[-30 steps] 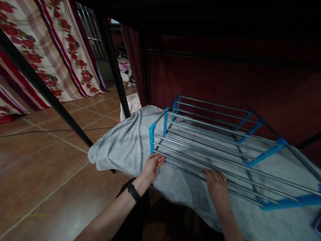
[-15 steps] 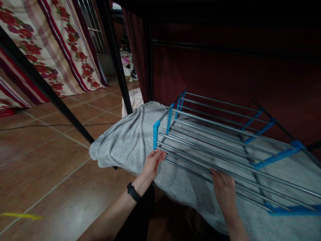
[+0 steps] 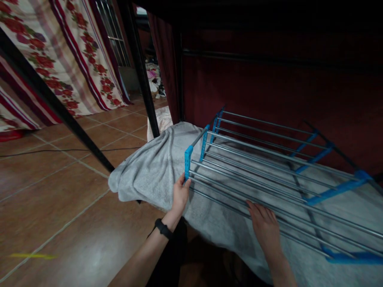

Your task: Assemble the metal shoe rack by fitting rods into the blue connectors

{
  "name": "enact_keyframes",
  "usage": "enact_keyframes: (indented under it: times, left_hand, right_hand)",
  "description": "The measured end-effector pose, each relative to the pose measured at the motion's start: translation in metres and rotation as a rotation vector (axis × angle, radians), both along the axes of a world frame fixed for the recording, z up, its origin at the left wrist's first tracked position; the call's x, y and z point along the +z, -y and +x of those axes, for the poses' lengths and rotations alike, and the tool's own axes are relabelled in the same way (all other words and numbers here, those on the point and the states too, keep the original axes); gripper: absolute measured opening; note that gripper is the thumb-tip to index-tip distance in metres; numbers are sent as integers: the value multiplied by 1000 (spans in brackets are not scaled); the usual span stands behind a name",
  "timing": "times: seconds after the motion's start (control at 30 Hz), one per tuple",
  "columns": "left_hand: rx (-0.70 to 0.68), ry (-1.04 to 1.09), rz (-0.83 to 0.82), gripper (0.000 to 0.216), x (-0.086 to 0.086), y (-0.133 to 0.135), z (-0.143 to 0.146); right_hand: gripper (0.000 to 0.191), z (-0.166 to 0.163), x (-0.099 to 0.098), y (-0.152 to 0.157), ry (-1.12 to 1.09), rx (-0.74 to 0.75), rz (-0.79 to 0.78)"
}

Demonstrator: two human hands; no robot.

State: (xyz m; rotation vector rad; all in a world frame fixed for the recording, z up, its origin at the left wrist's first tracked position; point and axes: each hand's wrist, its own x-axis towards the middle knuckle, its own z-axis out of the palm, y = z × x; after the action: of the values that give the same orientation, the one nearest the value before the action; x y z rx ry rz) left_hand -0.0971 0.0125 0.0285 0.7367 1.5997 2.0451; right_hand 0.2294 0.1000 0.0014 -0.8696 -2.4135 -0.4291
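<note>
A rack of thin grey metal tubes with blue plastic end pieces, looking like a shoe rack (image 3: 239, 169), lies on its side on a grey blanket (image 3: 149, 171). My left hand (image 3: 180, 194), with a black band on the wrist, pinches the lower end of the near left blue end piece (image 3: 187, 162). Around the front tubes, near the middle of their length, my right hand (image 3: 265, 225) is closed; its fingertips are partly hidden behind the tubes. More blue end pieces (image 3: 335, 191) join the tubes on the right.
Black metal bed posts (image 3: 143, 75) rise at the left and a dark bar (image 3: 239, 57) crosses behind. A maroon cloth (image 3: 254, 87) hangs at the back. Left of the bed lies a tiled floor (image 3: 74, 215) with a dark cable (image 3: 60, 150) and a floral curtain (image 3: 66, 59).
My left hand has shifted from the tube ends up to the blue end piece. My right hand stays on the front tubes. The view has moved slightly.
</note>
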Motion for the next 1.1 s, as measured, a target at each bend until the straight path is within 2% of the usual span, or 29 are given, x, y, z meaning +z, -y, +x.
enact_keyframes:
  times: [0.27,0.43,0.6,0.77,0.9,1.0,1.1]
  left_hand:
    - [68,17,22,38,-12,-5,-1]
    - [89,46,7,27,-13,-5,0]
    - [67,17,-11,28,-11,-2,0]
    - [80,-31,36,39,8,3,-2]
    - [98,-115,94,48,33,1,-5]
    - [12,-206,71,37,43,-4,-10]
    - [-15,-244,4,23,41,-8,-14]
  right_hand:
    - [33,-6,2,-1,0,9,-17]
    - [33,-5,3,-4,-31,31,-31]
    - [36,-11,4,1,-75,36,-21]
    - [43,-26,14,25,-86,105,54]
    - [42,-38,34,32,-194,-24,167]
    - [40,-46,48,22,-164,-39,158]
    - [37,-51,54,9,-92,-18,129]
